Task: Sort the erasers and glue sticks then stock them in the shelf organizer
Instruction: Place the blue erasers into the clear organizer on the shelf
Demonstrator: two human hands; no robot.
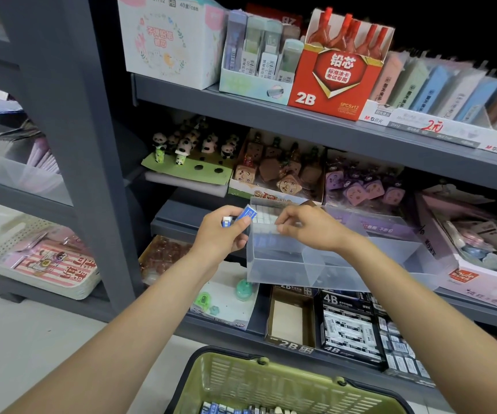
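The left hand [222, 231] grips a couple of blue-sleeved erasers [248, 213], its fingers curled round them, held just beside the left wall of the clear shelf organizer [316, 264] so they can be fed over one at a time. The right hand [307, 228] reaches over the organizer's near compartment with fingers bent downward, seemingly setting or straightening a piece in the row of erasers [263, 218] lined up at the back; whether it pinches anything I cannot tell. More erasers wait in the green basket [289, 383] below, so stocking looks only part done. No glue sticks are visible here
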